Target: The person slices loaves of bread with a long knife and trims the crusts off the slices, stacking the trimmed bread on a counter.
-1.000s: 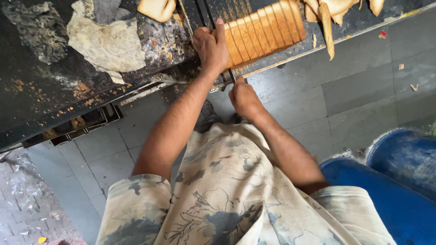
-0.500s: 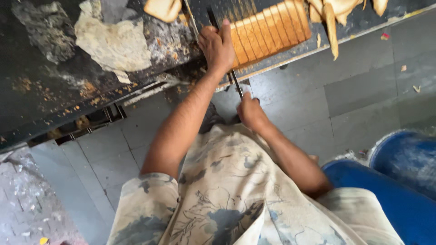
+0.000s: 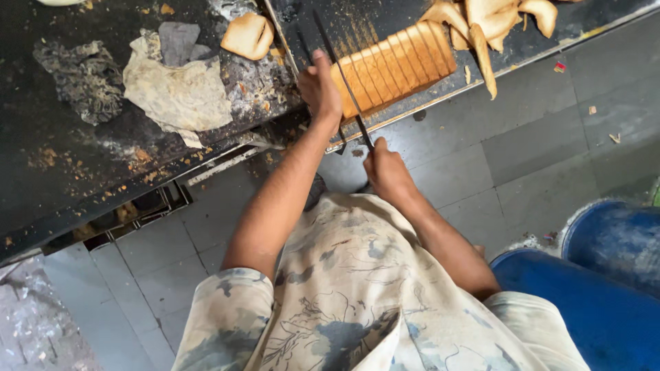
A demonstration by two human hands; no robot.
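Your dark, crumb-strewn worktable [image 3: 62, 185] carries a sliced bread loaf [image 3: 395, 65], a heap of cut crusts [image 3: 491, 20], one loose slice [image 3: 247, 36], a crumpled rag [image 3: 179, 93] and a dark cloth [image 3: 86, 79].

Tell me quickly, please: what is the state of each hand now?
Left hand: resting on the end of the sliced bread loaf, fingers curled over it.
Right hand: closed around the handle of the long knife.
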